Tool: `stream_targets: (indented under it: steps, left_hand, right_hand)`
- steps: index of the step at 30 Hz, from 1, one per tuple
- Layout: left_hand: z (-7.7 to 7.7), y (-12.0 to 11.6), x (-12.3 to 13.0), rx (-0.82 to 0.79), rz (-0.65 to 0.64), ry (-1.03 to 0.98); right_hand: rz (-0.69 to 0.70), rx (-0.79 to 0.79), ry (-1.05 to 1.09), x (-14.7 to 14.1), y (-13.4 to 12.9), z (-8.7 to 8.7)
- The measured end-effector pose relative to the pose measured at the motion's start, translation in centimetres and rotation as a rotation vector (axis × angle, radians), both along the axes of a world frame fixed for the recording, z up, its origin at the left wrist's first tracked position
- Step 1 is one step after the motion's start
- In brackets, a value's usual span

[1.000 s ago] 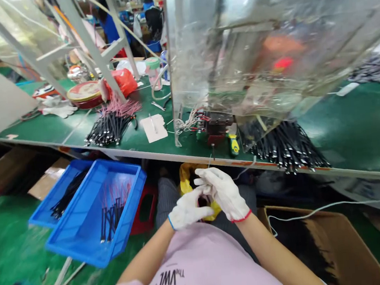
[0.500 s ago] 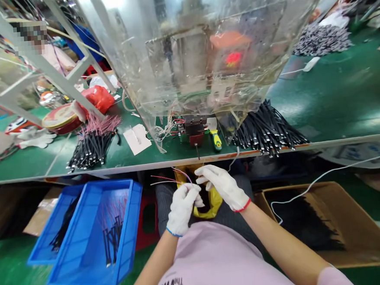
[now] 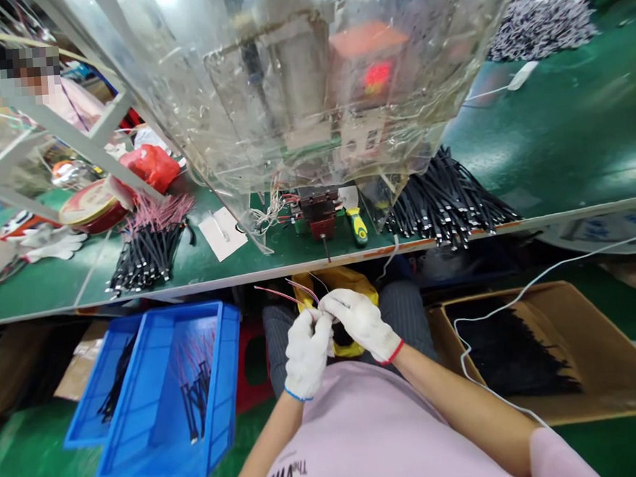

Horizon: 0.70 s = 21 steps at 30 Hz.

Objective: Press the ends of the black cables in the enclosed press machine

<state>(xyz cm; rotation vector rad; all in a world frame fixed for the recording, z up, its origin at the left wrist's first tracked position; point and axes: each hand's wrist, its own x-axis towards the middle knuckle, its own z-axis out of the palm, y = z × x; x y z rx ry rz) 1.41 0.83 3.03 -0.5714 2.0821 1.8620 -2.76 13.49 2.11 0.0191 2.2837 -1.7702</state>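
In the head view, my left hand (image 3: 305, 352), in a white glove with a blue cuff, pinches several thin wires (image 3: 278, 293), pink, white and purple, over my lap. Their free ends fan out to the upper left. My right hand (image 3: 361, 324), gloved in white with a red cuff, meets it fingertip to fingertip and is closed on the same wires. The gloves hide the pinched part of the wires. Just behind both hands is a yellow bag (image 3: 362, 283) between my knees.
Along the bench edge lie black cables with pink leads (image 3: 152, 243), a small clamped device (image 3: 319, 213), a yellow-green scraper (image 3: 357, 225) and a pile of black cables (image 3: 451, 200). A clear plastic shield (image 3: 296, 87) hangs above. Blue bins (image 3: 161, 416) stand left, a cardboard box (image 3: 603, 349) right.
My right hand has come in leftward and its fingers have closed at the wires beside my left fingertips. The wires have shifted slightly. The camera's view has tilted a little.
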Motion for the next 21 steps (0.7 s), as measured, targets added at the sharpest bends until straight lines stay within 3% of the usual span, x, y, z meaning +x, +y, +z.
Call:
stream_targets:
  steps: [3, 6, 13, 21]
  left_hand:
    - [1.0, -0.3, 0.7, 0.155, -0.005, -0.022]
    - [1.7, -0.7, 1.5, 0.220, -0.025, -0.040]
    - [1.3, -1.4, 2.0, 0.352, 0.000, -0.124]
    - [1.1, -1.9, 1.3, 0.692, 0.062, -0.294]
  right_hand:
    - [-0.120, -0.201, -0.045, -1.5, 1.3, 0.2]
    - [-0.224, -0.267, -0.043, -2.8, 2.4, 0.8]
    - [-0.167, -0.218, -0.053, -3.3, 2.5, 0.6]
    - [-0.182, -0.373, -0.128, -3.0, 2.4, -0.5]
